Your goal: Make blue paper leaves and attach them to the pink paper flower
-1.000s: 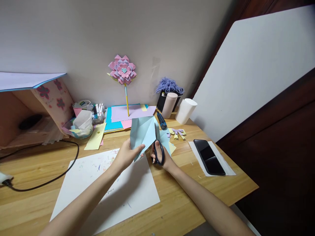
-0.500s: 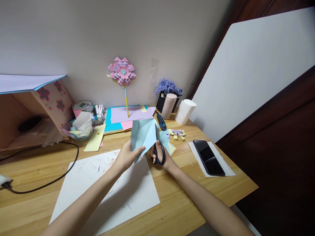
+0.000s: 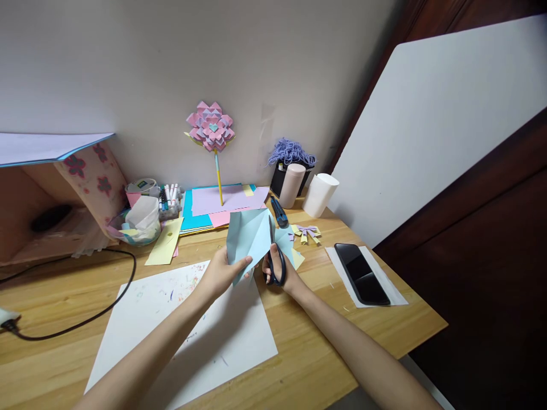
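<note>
Hardly any shift since before: left hand [image 3: 220, 272] pinched on blue paper [image 3: 247, 234], right hand [image 3: 287, 274] tight around scissors [image 3: 277, 263].

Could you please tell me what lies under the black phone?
The phone lies on a white paper sheet resting on the wooden desk. The sheet's middle, beneath the phone, is hidden.

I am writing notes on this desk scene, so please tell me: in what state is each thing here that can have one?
light blue paper: folded, held up off the table
left hand: shut on the light blue paper
scissors: blades pointing up, against the paper
right hand: shut on the scissors
phone: screen dark, lying flat
paper flower: upright on its stick
white sheet: flat, stained with colour marks
</note>
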The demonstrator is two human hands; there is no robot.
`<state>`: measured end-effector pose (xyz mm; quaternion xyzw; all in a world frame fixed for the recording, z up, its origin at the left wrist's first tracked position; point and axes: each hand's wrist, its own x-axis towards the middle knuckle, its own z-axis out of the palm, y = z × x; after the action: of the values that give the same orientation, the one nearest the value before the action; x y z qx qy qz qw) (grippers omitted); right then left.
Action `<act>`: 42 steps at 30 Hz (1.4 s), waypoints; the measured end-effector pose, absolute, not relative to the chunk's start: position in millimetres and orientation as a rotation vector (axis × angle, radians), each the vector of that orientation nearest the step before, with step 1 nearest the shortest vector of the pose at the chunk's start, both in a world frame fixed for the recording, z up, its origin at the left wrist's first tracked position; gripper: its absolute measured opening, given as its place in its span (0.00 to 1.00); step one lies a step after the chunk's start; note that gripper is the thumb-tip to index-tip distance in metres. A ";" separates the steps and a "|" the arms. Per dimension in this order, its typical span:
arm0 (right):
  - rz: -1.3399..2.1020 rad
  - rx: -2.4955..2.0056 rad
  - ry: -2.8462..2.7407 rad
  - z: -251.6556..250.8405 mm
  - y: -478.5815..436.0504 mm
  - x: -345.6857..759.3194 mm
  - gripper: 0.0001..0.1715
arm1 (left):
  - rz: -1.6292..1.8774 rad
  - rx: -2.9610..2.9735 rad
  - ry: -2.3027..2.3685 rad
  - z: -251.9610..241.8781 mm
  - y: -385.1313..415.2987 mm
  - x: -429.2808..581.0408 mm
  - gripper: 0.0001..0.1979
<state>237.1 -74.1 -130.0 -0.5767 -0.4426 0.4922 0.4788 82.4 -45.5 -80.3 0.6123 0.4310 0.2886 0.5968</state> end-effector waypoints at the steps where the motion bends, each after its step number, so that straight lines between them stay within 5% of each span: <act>1: 1.203 -1.408 -1.081 -131.2 -73.5 237.7 0.37 | 0.664 1.421 1.001 -79.4 -45.6 82.4 0.15; 42: 1.074 -1.416 -1.097 -140.0 -68.6 244.4 0.36 | 0.615 1.522 1.033 -74.4 -50.3 83.2 0.12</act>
<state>244.4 -68.6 -140.0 -0.5860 -0.4542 0.4445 0.5026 83.2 -50.3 -74.4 0.6472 0.4392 0.2616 0.5655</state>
